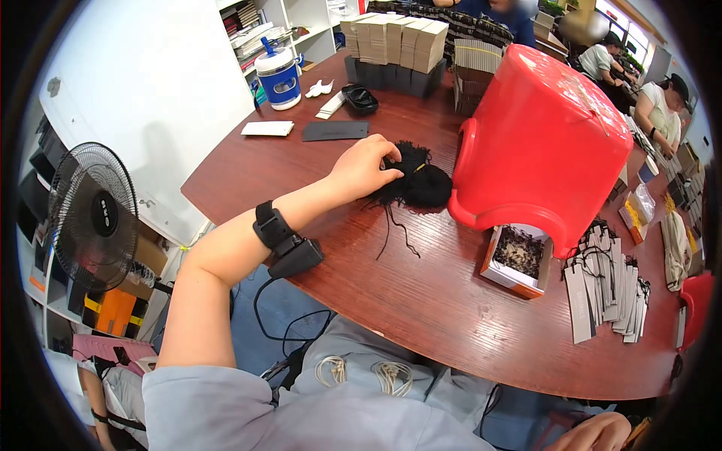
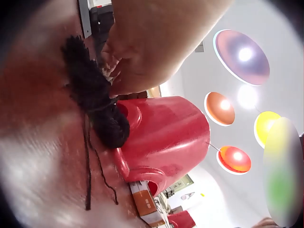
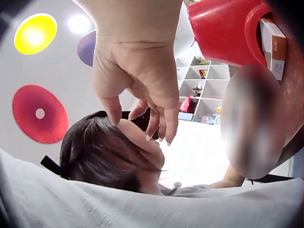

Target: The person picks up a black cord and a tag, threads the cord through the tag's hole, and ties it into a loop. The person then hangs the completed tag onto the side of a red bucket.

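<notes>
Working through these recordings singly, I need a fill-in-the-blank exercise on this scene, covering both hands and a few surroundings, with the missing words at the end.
1. The black stringy bundle on the table is touched by the person's ____ hand.
2. The large plastic stool beside the orange-and-white cardboard box is coloured ____.
3. The black machine with a round wire guard is a ____.
4. The person's bare right hand holds ____.

Missing words: left; red; fan; nothing.

On the brown wood-grained counter point(image 1: 421, 301), a black stringy bundle point(image 1: 430, 186) lies left of a red plastic stool point(image 1: 541, 143).
</notes>
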The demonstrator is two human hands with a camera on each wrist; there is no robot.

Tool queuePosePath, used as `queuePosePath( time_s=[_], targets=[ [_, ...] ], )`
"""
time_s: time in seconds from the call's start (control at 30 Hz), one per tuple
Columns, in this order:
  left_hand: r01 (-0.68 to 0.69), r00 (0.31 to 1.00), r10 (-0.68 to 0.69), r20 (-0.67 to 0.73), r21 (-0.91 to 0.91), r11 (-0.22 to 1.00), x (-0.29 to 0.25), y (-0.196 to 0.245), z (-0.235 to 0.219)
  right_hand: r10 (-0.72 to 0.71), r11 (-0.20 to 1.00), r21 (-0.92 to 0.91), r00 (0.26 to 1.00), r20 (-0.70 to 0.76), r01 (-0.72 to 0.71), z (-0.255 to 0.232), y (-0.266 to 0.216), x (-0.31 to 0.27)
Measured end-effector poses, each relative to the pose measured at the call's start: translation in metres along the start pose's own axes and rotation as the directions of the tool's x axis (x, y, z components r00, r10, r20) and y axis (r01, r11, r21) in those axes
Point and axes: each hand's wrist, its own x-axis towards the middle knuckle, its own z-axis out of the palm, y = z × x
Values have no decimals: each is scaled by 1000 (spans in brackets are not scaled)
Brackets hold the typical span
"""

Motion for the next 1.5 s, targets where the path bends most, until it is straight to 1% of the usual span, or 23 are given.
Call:
queuePosePath(
  time_s=[0.17,0.27,0.33,0.4,0.47,0.5,0.57,0.63,0.67,0.73,0.8,0.87,0.93,0.97,1.0,1.03,1.07,1.1,1.17,1.27,1.33,1.43,1.5],
  targets=[
    [17,1000,-18,-14,-83,996,10,1,0,-15,998,-65,998,-65,11,-7,6,-5],
    [1,1000,-5,-16,-196,981,15,24,-16,-145,943,-331,876,-459,-18,-16,20,-2],
    [-65,997,56,-46,-249,966,15,53,-28,194,944,-57,686,-701,-325,-14,14,8],
    [-161,987,157,-40,-316,935,11,86,-36,312,935,75,705,-636,-346,-31,27,23],
    [-294,955,292,-60,-340,893,-1,121,-37,337,936,270,797,-501,-226,-47,43,38],
    [-346,936,348,-62,-354,869,-8,136,-35,319,943,262,788,-527,-206,-50,49,47],
    [-447,884,463,-56,-388,806,-21,158,-32,309,893,448,764,-567,-29,-55,55,59],
    [-534,827,555,-94,-442,720,-30,167,-23,243,891,442,716,-654,102,-62,49,60],
    [-546,813,572,-104,-473,691,-33,170,-20,196,875,436,671,-715,209,-66,46,59],
    [-588,781,613,-116,-465,661,-36,172,-22,84,911,307,606,-791,275,-76,37,48],
    [-560,799,596,-84,-469,684,-39,171,-23,2,911,232,559,-829,341,-88,27,39],
    [-555,794,605,-63,-482,678,-39,169,-23,-115,958,21,450,-885,286,-94,14,32],
    [-514,827,558,-63,-486,707,-39,166,-19,-227,971,-167,453,-862,169,-95,5,28],
    [-565,779,627,-18,-456,688,-35,158,-17,-234,970,-175,448,-863,169,-94,2,28],
    [-569,776,630,-22,-457,684,-30,160,-16,-302,946,-323,453,-839,33,-93,-1,29],
    [-434,845,534,28,-548,715,-26,164,-15,-362,883,-457,471,-805,-103,-92,-3,31],
    [-288,898,431,87,-624,726,-21,166,-16,-364,881,-461,475,-801,-104,-90,-5,33],
    [-211,898,401,179,-626,750,-14,165,-17,-368,831,-514,483,-795,-213,-89,-7,36],
    [-223,934,352,68,-657,720,-3,174,-9,-365,711,-581,497,-787,-397,-84,-11,42],
    [-197,942,330,64,-691,695,7,185,0,-347,618,-630,555,-756,-471,-79,-12,48],
    [-103,950,291,111,-770,630,8,191,1,-329,614,-625,564,-758,-482,-77,-11,51],
    [-88,951,287,118,-783,615,10,190,5,-270,669,-587,587,-763,-456,-77,-10,53],
    [-80,965,256,56,-866,493,11,187,9,-271,660,-594,591,-760,-461,-78,-9,55]
  ],
)
